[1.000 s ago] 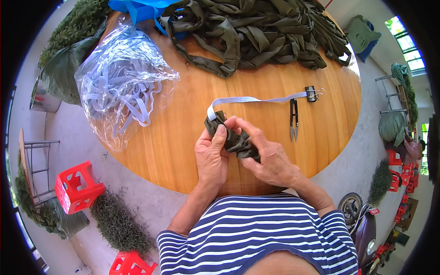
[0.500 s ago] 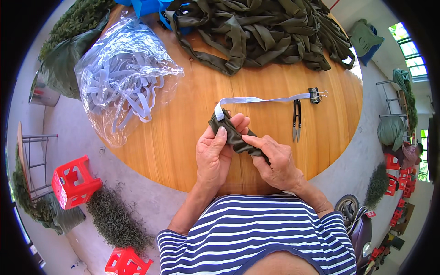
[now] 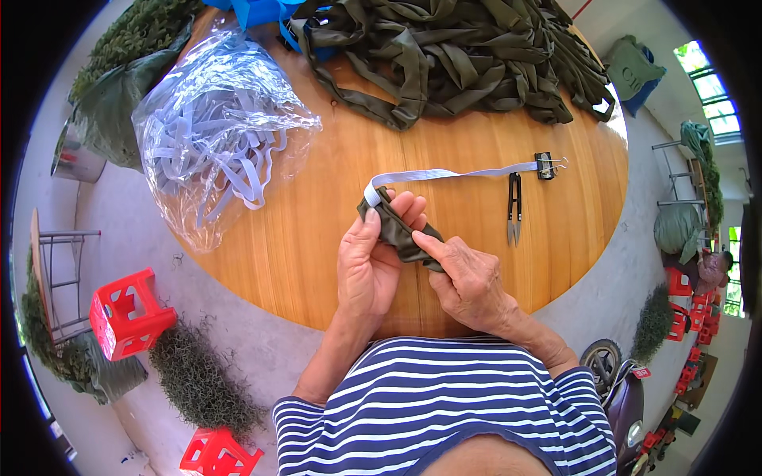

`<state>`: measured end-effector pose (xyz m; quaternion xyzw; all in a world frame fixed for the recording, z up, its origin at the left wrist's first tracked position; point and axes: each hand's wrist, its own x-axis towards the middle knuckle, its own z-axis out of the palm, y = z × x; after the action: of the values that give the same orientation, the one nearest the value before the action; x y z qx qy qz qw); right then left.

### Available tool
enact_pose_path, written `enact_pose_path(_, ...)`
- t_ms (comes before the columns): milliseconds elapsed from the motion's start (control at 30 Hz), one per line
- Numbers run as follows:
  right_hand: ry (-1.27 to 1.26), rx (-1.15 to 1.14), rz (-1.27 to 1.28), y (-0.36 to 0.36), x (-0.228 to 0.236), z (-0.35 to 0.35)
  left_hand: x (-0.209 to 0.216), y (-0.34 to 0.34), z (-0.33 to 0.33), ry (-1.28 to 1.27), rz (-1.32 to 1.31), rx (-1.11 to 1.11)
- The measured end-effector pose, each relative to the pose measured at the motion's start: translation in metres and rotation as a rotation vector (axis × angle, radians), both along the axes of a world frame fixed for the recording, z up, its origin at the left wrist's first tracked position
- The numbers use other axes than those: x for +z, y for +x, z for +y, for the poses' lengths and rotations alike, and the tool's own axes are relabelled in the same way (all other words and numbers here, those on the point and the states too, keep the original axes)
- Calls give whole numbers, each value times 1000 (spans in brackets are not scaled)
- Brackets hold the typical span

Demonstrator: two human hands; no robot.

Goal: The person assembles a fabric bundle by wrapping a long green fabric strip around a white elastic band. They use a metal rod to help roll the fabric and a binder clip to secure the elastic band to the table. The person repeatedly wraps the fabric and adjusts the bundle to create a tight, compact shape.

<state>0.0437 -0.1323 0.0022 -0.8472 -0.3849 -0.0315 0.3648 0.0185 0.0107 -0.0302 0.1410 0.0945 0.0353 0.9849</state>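
Note:
A gathered dark green fabric tube (image 3: 403, 235) is held between my two hands, above the near part of the table. My left hand (image 3: 370, 262) is closed on its far-left end, thumb pressed on the cloth beside the white elastic band (image 3: 429, 174). That band comes out of the tube's end, bends, and runs right to a black binder clip (image 3: 544, 166), which grips its other end. My right hand (image 3: 470, 282) pinches the tube's lower right end, its index finger lying along the bunched cloth. Inside the tube the band is hidden.
Black thread snips (image 3: 514, 210) lie below the clip on the round wooden table (image 3: 302, 262). A clear plastic bag (image 3: 222, 119) of white elastic bands is at the left. Dark green fabric tubes (image 3: 444, 59) are heaped at the back. Red stools (image 3: 131, 313) stand on the floor.
Both hands have shifted slightly left with the fabric tube. My right hand has come closer to my left, and the cloth between them looks shorter and more bunched.

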Motion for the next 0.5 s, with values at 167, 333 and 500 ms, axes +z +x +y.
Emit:
enact_pose_path(167, 67, -33, 31, -1, -7, 1, 4, 1, -8, -60, -18, -24)
enact_pose_path(333, 146, 3, 218, 2, -7, -1, 5, 2, -6, -55, 10, -43)
enact_pose_path(500, 134, 47, 307, 4, -2, -6, 5, -2, 0, -57, -28, -71)
